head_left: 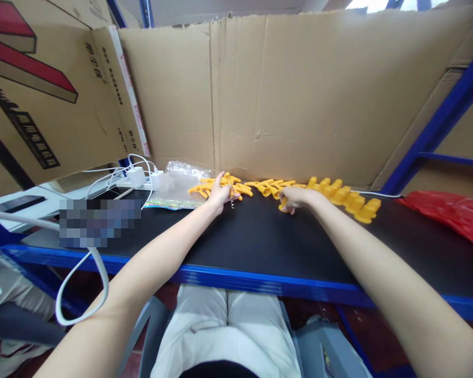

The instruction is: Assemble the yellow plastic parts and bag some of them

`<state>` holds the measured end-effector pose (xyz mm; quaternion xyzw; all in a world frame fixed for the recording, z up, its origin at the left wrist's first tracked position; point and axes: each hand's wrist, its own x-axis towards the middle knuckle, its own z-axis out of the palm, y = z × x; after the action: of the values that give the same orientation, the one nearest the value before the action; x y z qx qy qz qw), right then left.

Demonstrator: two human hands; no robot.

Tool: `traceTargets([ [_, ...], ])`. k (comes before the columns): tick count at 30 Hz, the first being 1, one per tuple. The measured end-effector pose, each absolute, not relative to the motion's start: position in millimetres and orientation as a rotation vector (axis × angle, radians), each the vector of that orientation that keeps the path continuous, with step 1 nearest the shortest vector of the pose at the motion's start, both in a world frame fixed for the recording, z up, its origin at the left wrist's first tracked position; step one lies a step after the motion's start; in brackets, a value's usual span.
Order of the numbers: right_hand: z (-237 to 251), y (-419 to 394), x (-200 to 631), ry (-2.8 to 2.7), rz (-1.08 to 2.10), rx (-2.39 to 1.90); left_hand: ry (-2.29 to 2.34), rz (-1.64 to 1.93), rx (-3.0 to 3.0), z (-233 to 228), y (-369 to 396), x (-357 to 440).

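Observation:
My left hand (219, 195) is closed on a corkscrew (232, 192) with a yellow plastic handle. Its metal spiral points down over the black tabletop. Around and behind that hand lies a loose heap of yellow plastic handles (199, 188). My right hand (294, 198) is closed on a yellow plastic piece (284, 205) low over the tabletop; fingers cover much of it, though it looks like one of the cup-shaped pieces. Between my hands, more yellow pieces (266, 190) lie along the back. Right of my right hand, several yellow cup-shaped pieces (341, 195) stand in rows.
A clear plastic bag (173, 185) and white chargers with cables (136, 177) are at the left. One white cable (102, 278) loops over my left forearm. A red plastic bag (449, 212) lies at the right. Cardboard (307, 100) walls the back; a blue rail (260, 281) edges the front.

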<state>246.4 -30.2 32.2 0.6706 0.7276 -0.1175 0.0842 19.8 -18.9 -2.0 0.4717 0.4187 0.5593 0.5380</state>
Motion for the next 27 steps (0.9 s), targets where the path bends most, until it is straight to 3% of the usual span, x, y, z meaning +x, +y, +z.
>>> traceTargets([
  [11,16.4,-44.7,243.1,2.363,0.063,2.032,1.071,1.354,1.182,0.7,-23.2,21.6],
  [27,13.5,-46.3,238.0,2.797,0.280,1.863,1.021,1.370,1.198,-4.5,-17.0,19.3],
])
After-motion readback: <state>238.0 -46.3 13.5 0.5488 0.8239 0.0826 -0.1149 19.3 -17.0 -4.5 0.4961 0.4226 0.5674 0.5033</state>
